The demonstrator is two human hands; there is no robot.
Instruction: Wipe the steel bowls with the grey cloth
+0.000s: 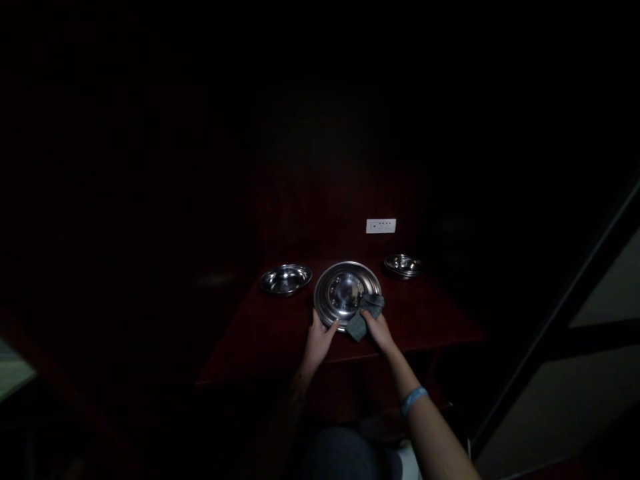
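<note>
A shiny round steel bowl (345, 292) with a wide rim is tilted toward me above the front of the table. My left hand (320, 338) grips its lower left rim, thumb on the inner side and fingers behind. In my right hand (378, 328) is a grey-green cloth (357, 327), pressed against the bowl's lower right side. Part of the cloth hangs below the rim. My right fingers are partly hidden by the cloth.
On the dark red table (250, 333), another steel bowl (286, 280) stands at the left. A small stack of steel bowls (403, 267) is at the back right. A white socket panel (381, 226) is on the wall. The surroundings are very dark.
</note>
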